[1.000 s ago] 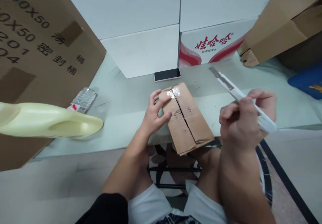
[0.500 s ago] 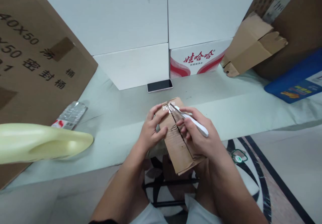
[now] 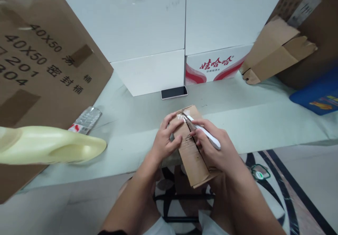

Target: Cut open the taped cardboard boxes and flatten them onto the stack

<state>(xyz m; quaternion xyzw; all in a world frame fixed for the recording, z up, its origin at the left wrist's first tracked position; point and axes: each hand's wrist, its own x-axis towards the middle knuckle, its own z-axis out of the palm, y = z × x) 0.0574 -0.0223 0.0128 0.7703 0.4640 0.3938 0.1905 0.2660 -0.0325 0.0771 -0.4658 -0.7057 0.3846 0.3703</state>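
Observation:
A small brown cardboard box (image 3: 194, 163) is held tilted in front of me, its near end past the table's front edge. My left hand (image 3: 167, 136) grips its left side, thumb and fingers bent over the top face. In my right hand (image 3: 215, 143) is a white-handled knife (image 3: 211, 136), with its blade tip on the clear tape (image 3: 181, 116) at the box's far end. A dark seam runs lengthwise down the top face, just below the blade. The fingers of my right hand hide part of the blade and the box's right side.
Behind the box lies a phone (image 3: 174, 92) on the pale green cloth (image 3: 132, 133). White boxes (image 3: 148, 76) stand at the back. On the left are a big carton (image 3: 52, 69), a clear plastic package (image 3: 88, 119) and a pale yellow object (image 3: 66, 145); an open carton (image 3: 274, 55) and blue container (image 3: 314, 94) are right.
The whole view has shifted, so most things appear further right. Both hands keep hold of the box and the knife; the blade stays at the taped end.

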